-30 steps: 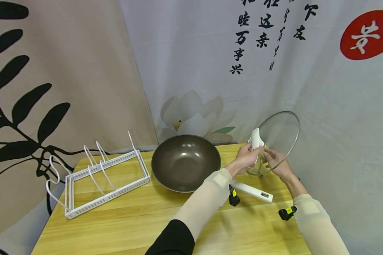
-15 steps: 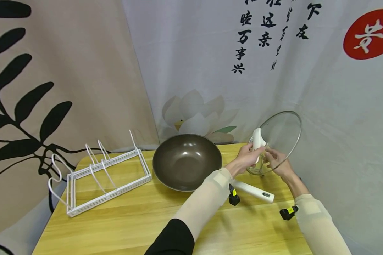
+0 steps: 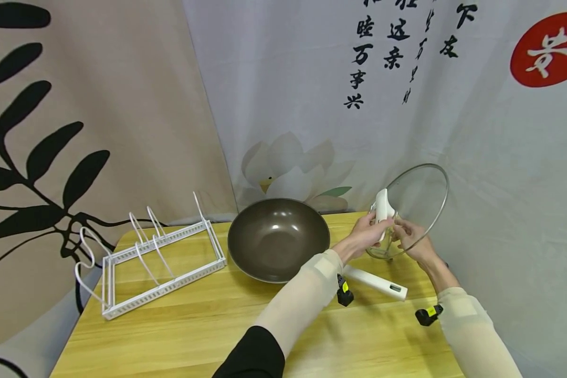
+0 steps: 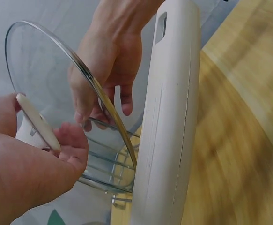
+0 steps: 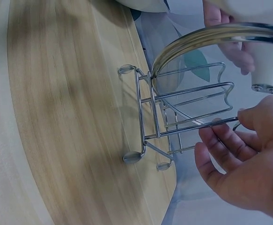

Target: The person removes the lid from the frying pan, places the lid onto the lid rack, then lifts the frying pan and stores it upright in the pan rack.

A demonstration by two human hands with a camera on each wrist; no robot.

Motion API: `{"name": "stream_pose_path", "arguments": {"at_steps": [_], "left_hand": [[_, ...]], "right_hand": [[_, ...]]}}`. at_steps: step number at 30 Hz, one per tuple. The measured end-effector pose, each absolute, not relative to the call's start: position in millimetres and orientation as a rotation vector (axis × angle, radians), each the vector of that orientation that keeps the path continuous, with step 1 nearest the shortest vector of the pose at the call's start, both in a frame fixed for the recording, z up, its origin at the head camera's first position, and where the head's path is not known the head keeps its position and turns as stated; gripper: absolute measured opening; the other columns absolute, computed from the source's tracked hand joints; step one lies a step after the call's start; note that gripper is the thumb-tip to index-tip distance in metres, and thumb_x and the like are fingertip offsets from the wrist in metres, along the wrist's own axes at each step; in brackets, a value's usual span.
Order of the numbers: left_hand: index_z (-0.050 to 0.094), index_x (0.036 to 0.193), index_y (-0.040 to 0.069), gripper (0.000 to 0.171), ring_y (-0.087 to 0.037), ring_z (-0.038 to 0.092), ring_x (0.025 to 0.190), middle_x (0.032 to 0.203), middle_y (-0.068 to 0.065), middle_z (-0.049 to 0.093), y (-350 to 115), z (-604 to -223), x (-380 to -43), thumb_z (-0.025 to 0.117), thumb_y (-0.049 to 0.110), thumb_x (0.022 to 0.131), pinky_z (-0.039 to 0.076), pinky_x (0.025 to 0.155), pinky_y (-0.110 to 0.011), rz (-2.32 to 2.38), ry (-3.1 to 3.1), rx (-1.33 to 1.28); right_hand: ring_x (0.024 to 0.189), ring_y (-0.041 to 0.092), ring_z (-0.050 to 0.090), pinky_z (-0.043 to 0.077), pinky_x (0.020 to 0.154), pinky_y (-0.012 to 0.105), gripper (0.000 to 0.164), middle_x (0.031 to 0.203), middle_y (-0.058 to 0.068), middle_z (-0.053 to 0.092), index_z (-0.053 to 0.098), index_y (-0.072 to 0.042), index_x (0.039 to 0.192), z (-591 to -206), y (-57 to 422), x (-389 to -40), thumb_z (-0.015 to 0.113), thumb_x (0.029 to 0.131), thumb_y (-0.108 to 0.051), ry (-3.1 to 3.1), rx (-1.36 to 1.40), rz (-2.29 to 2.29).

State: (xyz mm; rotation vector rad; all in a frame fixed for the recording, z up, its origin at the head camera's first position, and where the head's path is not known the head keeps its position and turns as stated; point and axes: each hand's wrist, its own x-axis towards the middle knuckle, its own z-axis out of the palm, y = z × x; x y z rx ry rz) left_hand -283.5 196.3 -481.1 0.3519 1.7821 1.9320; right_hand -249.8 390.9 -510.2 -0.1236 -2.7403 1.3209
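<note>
A clear glass lid with a metal rim stands tilted on edge in a small metal wire rack near the table's back right. My left hand holds the lid's white handle, with the thumb on one side and fingers on the other in the left wrist view. With thumb and fingers, my right hand pinches an upper wire of the rack, as the right wrist view shows. Glass and hands partly cover the rack in the head view.
A brown wok sits left of my hands, its white handle reaching right beneath my left forearm. Farther left stands a white rack with upright loops. Printed cloth hangs behind the wooden table.
The head view has shifted slightly, so everything sits a little farther right. Both hands keep their hold, and the lid and wire rack look unmoved.
</note>
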Motion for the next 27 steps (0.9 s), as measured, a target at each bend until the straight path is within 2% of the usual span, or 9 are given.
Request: {"name": "stream_pose_path", "arguments": {"at_steps": [6,9,13,15,19,22,27], "left_hand": [[0.060,0.159,0.017,0.054,-0.012,0.064,0.091,0.117,-0.006,0.073,190.8,-477.0,-281.8,0.070,0.038,0.111,0.055,0.079,-0.031,1.918,1.835,0.362],[0.058,0.162,0.015,0.060,-0.012,0.068,0.099,0.124,-0.008,0.075,187.7,-474.9,-281.0,0.072,0.040,0.110,0.063,0.093,-0.038,1.906,1.875,0.345],[0.054,0.166,0.015,0.068,-0.019,0.074,0.116,0.136,-0.008,0.075,181.2,-473.3,-279.9,0.074,0.044,0.108,0.064,0.110,-0.046,1.876,1.918,0.324],[0.051,0.168,0.015,0.073,-0.024,0.074,0.125,0.143,-0.007,0.075,176.2,-472.2,-278.8,0.074,0.046,0.107,0.064,0.111,-0.046,1.860,1.935,0.316],[0.045,0.172,0.017,0.079,-0.027,0.071,0.138,0.152,-0.005,0.072,165.3,-470.5,-275.6,0.073,0.050,0.106,0.061,0.115,-0.047,1.809,1.987,0.321],[0.044,0.173,0.021,0.080,-0.025,0.069,0.141,0.153,-0.002,0.070,157.4,-469.7,-274.7,0.071,0.055,0.105,0.059,0.117,-0.048,1.766,2.041,0.352],[0.043,0.174,0.026,0.081,-0.023,0.064,0.147,0.159,0.000,0.065,145.1,-465.1,-274.5,0.069,0.059,0.105,0.057,0.121,-0.045,1.714,2.134,0.444]], "right_hand": [[0.099,0.023,0.075,0.067,0.079,0.033,0.060,0.121,0.037,0.075,0.045,0.017,0.161,-510.3,390.9,-250.0,0.045,0.123,-0.028,-2.746,-0.122,1.349],[0.100,0.026,0.076,0.066,0.079,0.031,0.060,0.123,0.038,0.074,0.043,0.017,0.162,-510.1,391.5,-250.2,0.044,0.123,-0.028,-2.750,-0.122,1.343],[0.103,0.030,0.076,0.066,0.079,0.030,0.059,0.123,0.038,0.075,0.043,0.017,0.162,-511.2,391.1,-249.9,0.044,0.122,-0.026,-2.754,-0.123,1.335],[0.103,0.030,0.076,0.066,0.079,0.030,0.059,0.121,0.037,0.075,0.044,0.017,0.162,-512.2,391.0,-249.2,0.045,0.122,-0.026,-2.756,-0.124,1.339],[0.099,0.021,0.076,0.064,0.078,0.028,0.059,0.121,0.035,0.076,0.045,0.017,0.162,-513.5,389.8,-245.5,0.046,0.122,-0.027,-2.750,-0.141,1.352],[0.096,0.013,0.074,0.063,0.077,0.024,0.058,0.123,0.037,0.075,0.048,0.017,0.160,-513.9,387.6,-243.2,0.046,0.122,-0.027,-2.732,-0.150,1.339],[0.093,0.010,0.074,0.060,0.074,0.018,0.057,0.125,0.039,0.075,0.053,0.018,0.156,-515.2,385.6,-243.2,0.047,0.121,-0.027,-2.689,-0.135,1.276]]}}
